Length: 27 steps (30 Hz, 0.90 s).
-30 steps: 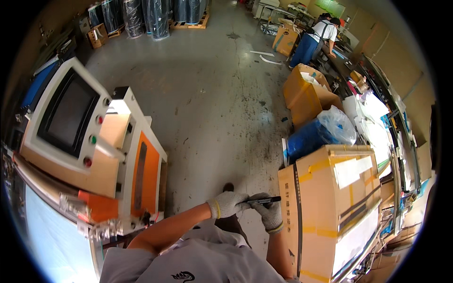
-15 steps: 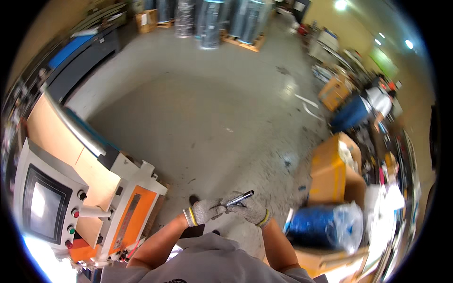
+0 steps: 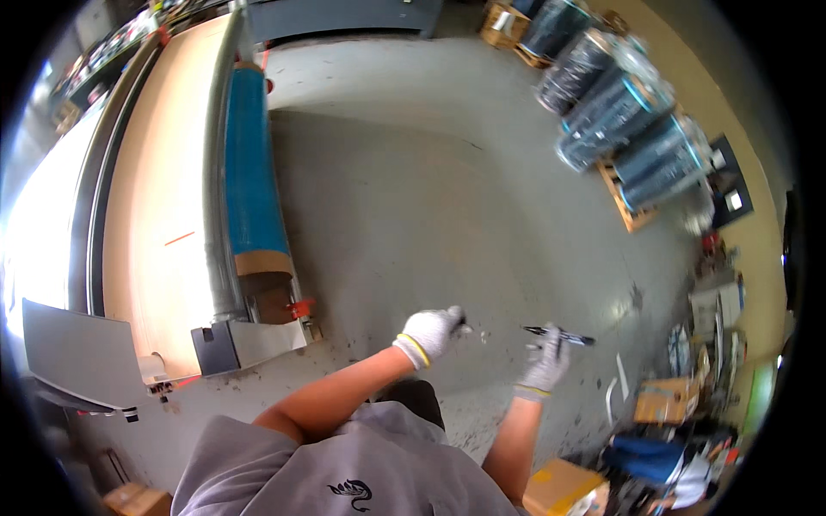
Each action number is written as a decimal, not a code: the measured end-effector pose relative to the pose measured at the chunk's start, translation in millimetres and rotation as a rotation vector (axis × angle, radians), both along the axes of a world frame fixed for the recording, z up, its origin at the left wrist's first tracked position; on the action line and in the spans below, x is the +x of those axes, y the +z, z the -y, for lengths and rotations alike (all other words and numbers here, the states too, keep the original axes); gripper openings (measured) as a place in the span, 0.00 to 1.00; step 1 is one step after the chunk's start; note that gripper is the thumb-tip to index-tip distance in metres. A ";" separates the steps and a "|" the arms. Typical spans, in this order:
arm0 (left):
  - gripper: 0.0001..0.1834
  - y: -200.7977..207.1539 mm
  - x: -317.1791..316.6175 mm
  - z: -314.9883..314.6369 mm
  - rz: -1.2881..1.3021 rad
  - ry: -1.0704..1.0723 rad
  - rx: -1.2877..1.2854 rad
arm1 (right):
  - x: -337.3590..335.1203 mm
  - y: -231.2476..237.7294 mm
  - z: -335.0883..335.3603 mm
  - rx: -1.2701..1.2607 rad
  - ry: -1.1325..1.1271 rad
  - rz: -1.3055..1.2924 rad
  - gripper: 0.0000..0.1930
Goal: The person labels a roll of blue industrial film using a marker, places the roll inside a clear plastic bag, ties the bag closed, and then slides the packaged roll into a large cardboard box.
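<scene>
Marker (image 3: pixel 580 340) lies across the right fingers (image 3: pixel 550 351), both ends sticking out.

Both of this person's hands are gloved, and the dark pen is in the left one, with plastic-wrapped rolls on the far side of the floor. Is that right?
Not quite: the head view shows the dark pen in the right hand, not the left hand. Both hands are indeed gloved, and plastic-wrapped rolls are on the far side of the floor.

Dark piece (image 3: pixel 462 322) at left fingers (image 3: pixel 452 312) too small to tell, possibly a cap, co-worker (image 3: pixel 647 458) blurred, lower-left box (image 3: pixel 138 500) cropped
</scene>
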<state>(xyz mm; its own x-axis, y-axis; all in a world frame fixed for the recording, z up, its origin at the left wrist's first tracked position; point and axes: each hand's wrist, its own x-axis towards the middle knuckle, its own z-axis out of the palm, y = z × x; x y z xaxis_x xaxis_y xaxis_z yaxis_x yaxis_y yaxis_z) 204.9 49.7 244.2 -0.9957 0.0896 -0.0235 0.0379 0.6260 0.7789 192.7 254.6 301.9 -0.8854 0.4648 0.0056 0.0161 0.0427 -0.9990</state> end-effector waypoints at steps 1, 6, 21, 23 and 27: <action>0.12 -5.7 -17.8 16.9 0.032 0.114 0.012 | -31.1 -9.6 -18.5 -0.031 0.043 -0.047 0.08; 0.10 -157.9 -83.4 119.1 -0.051 0.927 0.394 | -159.5 -46.7 0.3 0.070 0.350 0.018 0.10; 0.22 -352.8 -29.2 343.7 -0.022 2.633 0.813 | -328.1 -162.9 359.9 -0.029 1.779 0.423 0.08; 0.22 -360.4 -29.7 361.2 -0.066 2.670 0.843 | -325.4 -171.0 407.9 0.069 1.882 0.369 0.09; 0.22 -367.0 -16.8 380.9 -0.182 2.733 0.916 | -310.9 -222.8 487.8 0.055 2.074 0.319 0.10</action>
<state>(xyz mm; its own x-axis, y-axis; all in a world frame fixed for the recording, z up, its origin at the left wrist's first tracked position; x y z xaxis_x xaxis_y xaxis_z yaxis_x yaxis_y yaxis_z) 188.2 -331.1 -122.8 0.7348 -0.3623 -0.5734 0.3192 -0.5611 0.7637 -118.2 -233.2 79.1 0.0455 -0.9698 -0.2396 0.0476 0.2417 -0.9692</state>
